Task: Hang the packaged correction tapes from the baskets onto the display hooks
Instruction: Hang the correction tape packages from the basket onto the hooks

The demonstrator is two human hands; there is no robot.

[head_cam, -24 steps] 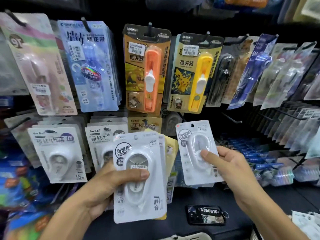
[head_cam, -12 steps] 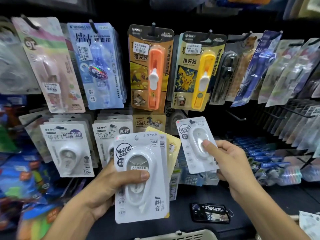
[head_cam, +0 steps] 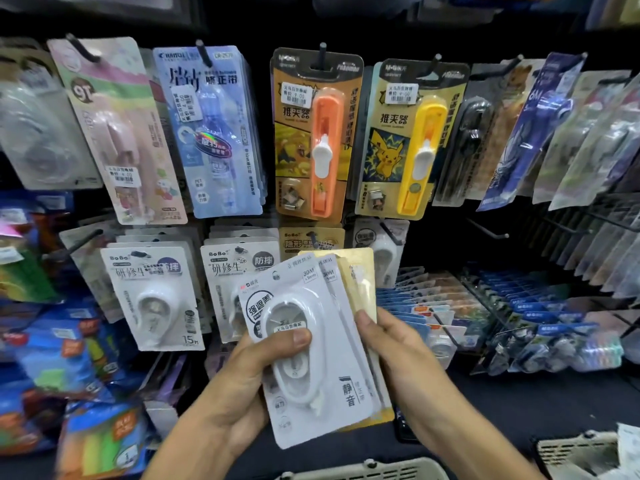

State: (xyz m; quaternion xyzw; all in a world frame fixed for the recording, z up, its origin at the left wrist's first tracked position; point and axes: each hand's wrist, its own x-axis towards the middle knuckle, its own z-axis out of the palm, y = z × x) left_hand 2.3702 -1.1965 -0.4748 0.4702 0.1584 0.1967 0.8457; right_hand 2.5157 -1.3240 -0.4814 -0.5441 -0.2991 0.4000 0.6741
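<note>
I hold a fanned stack of white correction tape packs (head_cam: pixel 341 355) in front of the display, with yellow-backed cards behind it. My left hand (head_cam: pixel 239 386) grips the stack from the left, thumb pressed on the front blister. My right hand (head_cam: pixel 405 355) is at the stack's right edge, thumb on the yellow card and fingers hidden behind. Just above the stack, a single white correction tape pack (head_cam: pixel 382 252) hangs on a display hook (head_cam: pixel 391 233), mostly hidden by the stack.
BoBo tape packs (head_cam: pixel 156 299) hang at lower left, orange (head_cam: pixel 315 133) and yellow clip pushers (head_cam: pixel 412 136) above. A bare hook (head_cam: pixel 488 230) juts out right of the hung pack. Beige baskets sit at the bottom (head_cam: pixel 363 471) and bottom right (head_cam: pixel 581 448).
My right hand carried the single white pack up to the hook, left it hanging there, and came back down to the right edge of the stack in my left hand.
</note>
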